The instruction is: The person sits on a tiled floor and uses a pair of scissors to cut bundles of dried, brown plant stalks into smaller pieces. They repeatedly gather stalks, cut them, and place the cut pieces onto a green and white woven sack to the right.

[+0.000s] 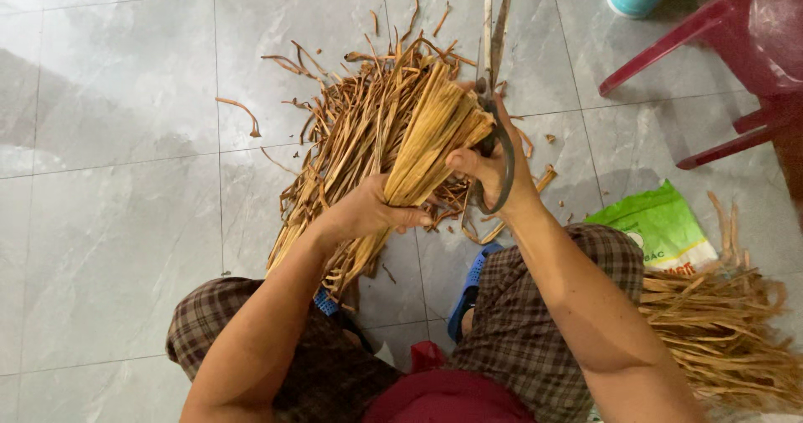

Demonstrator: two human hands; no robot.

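1. The floor tiles (pixel 109 222) are showing a glossy, smooth, grey marbled finish.
2. The bundle of strips (pixel 435 130) is looking like dry, matt, fibrous plant material, tan and rough.
3. The shears (pixel 492 63) are showing dull, worn metal blades.
4. The chair (pixel 719 22) is looking like smooth red plastic.
5. The shorts (pixel 535 306) are appearing as matt checked cloth.
6. The green bag (pixel 661 222) is looking like slick woven plastic.

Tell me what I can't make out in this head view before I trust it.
- Left hand palm and fingertips: wrapped round the bundle of dried strips, hidden by it.
- Scissors lower handle loop: partly behind the right hand.
- Red plastic chair: cut off by the top and right edges.
- Second strip pile: runs past the right edge.
- Green bag: part lies under that pile.
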